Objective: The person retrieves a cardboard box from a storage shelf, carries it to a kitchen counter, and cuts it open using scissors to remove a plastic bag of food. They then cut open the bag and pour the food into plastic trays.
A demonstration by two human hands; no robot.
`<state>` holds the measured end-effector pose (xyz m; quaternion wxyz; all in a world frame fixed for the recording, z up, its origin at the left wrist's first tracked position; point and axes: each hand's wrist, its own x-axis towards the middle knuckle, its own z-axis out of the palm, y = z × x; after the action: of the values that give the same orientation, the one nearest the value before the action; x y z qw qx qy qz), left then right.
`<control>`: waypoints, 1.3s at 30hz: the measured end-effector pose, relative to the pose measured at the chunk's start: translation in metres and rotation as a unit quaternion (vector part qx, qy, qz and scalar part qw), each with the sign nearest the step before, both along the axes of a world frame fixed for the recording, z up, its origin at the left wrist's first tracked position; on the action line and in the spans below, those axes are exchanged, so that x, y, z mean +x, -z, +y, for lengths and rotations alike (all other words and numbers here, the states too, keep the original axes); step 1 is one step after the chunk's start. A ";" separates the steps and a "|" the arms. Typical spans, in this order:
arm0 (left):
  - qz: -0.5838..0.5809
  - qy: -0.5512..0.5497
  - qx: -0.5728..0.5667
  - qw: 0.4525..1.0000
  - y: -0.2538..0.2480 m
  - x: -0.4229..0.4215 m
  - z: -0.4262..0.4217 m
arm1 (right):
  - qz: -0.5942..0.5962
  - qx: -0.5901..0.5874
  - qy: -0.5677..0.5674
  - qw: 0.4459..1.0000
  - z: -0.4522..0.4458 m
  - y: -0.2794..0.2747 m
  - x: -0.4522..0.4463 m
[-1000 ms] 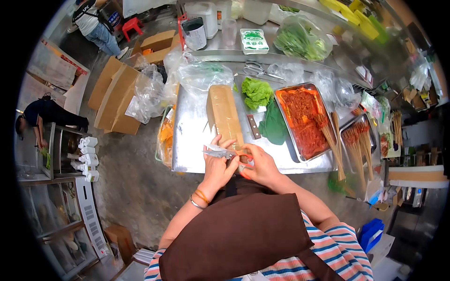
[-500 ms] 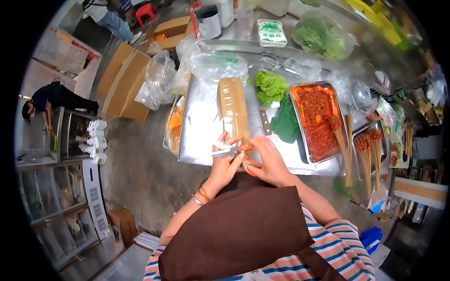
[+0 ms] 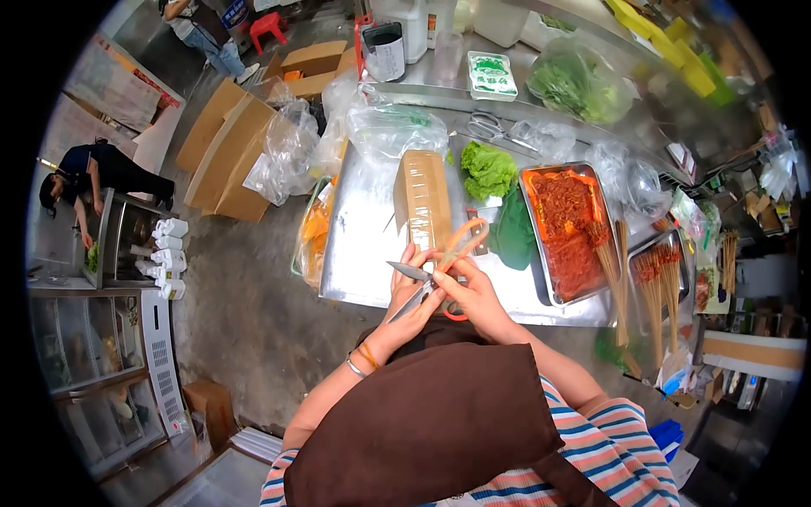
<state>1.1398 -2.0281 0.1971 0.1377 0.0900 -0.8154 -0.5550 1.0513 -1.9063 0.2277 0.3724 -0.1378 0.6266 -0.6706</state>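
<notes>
Orange-handled scissors (image 3: 460, 245) are spread apart between my two hands, blades pointing left. My left hand (image 3: 409, 306) has its fingers around the blade side, near the pivot. With closed fingers, my right hand (image 3: 478, 296) holds the scissors by the handle side. Just beyond the hands a taped cardboard box (image 3: 425, 198) lies lengthwise on the metal table (image 3: 355, 245). Right of the box are a knife handle (image 3: 479, 241), partly hidden by the scissors, green lettuce (image 3: 488, 169) and a dark green cloth-like item (image 3: 512, 232).
A tray of red marinated meat (image 3: 566, 228) and a second tray with skewers (image 3: 663, 270) stand at the right. Plastic bags (image 3: 397, 131) lie at the back. Open cartons (image 3: 224, 160) sit on the left floor. A co-worker (image 3: 101, 173) bends at a far-left counter.
The scissors have gone from nearly closed to wide apart, one handle loop now raised toward the box. My hands remain close together. The view has shifted, moving the table rightward in frame.
</notes>
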 end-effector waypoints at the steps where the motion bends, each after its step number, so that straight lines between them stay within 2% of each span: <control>1: 0.004 -0.001 0.001 1.000 0.000 -0.001 0.001 | -0.137 -0.014 -0.008 0.990 -0.002 -0.004 -0.002; 4: 0.000 -0.008 0.015 1.000 0.002 0.001 0.002 | -0.123 0.040 -0.038 0.991 -0.008 -0.004 -0.012; 6: -0.060 0.015 -0.161 0.985 0.002 0.003 0.002 | -0.090 -0.003 -0.006 0.996 -0.012 0.000 -0.012; 8: -0.032 0.008 -0.152 0.988 0.005 0.004 0.002 | -0.008 -0.017 0.093 0.996 -0.007 -0.007 -0.019; 9: -0.001 -0.026 -0.103 0.994 0.008 0.002 0.004 | 0.000 -0.015 0.107 0.994 -0.001 -0.005 -0.030; 10: 0.029 -0.061 -0.052 0.996 0.011 0.001 0.005 | 0.046 0.001 0.091 0.995 0.003 -0.012 -0.043; 11: 0.006 -0.060 -0.085 0.995 0.014 0.003 0.004 | 0.106 0.041 0.075 0.991 0.007 -0.011 -0.061; 12: 0.007 -0.063 -0.081 0.995 0.012 0.003 0.004 | 0.119 0.026 0.075 0.990 0.004 -0.019 -0.075; 13: -0.018 -0.046 -0.138 0.989 0.007 0.002 0.004 | 0.164 0.116 0.071 0.977 0.001 -0.037 -0.085; 14: -0.044 -0.029 -0.194 0.980 0.005 0.003 0.006 | 0.183 0.136 0.042 0.973 0.000 -0.040 -0.103; 15: -0.044 -0.031 -0.190 0.980 0.008 0.004 0.007 | 0.257 0.202 -0.003 0.945 -0.005 -0.052 -0.116; 16: -0.046 -0.041 -0.134 0.989 0.014 0.006 0.009 | 0.328 0.263 -0.047 0.906 -0.013 -0.063 -0.128; 17: -0.048 -0.049 -0.078 0.995 0.018 0.007 0.009 | 0.327 0.265 -0.048 0.906 -0.022 -0.061 -0.137; 19: -0.057 -0.054 -0.065 0.995 0.016 0.008 0.011 | 0.545 0.333 -0.085 0.764 -0.042 -0.054 -0.149; 23: -0.058 -0.055 -0.066 0.995 0.018 0.008 0.011 | 0.545 0.377 -0.113 0.740 -0.081 -0.058 -0.154; 25: -0.058 -0.056 -0.066 0.995 0.018 0.008 0.011 | 0.522 0.449 -0.112 0.717 -0.094 -0.057 -0.159; 32: -0.053 -0.059 -0.074 0.994 0.021 0.007 0.012 | 0.517 0.477 -0.129 0.699 -0.118 -0.056 -0.160; 34: -0.045 -0.058 -0.073 0.995 0.021 0.007 0.012 | 0.529 0.511 -0.161 0.658 -0.125 -0.067 -0.150; 35: -0.037 -0.057 -0.072 0.995 0.020 0.007 0.012 | 0.528 0.513 -0.160 0.658 -0.129 -0.067 -0.147; 37: -0.041 -0.053 -0.071 0.995 0.023 0.007 0.010 | 0.552 0.535 -0.188 0.611 -0.134 -0.069 -0.143; 39: -0.044 -0.051 -0.071 0.995 0.021 0.007 0.007 | 0.551 0.537 -0.187 0.611 -0.130 -0.071 -0.136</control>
<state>1.1472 -2.0214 0.1764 0.1363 0.1456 -0.8525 -0.4832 0.9152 -2.0366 0.2990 0.0810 -0.3711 0.9222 0.0722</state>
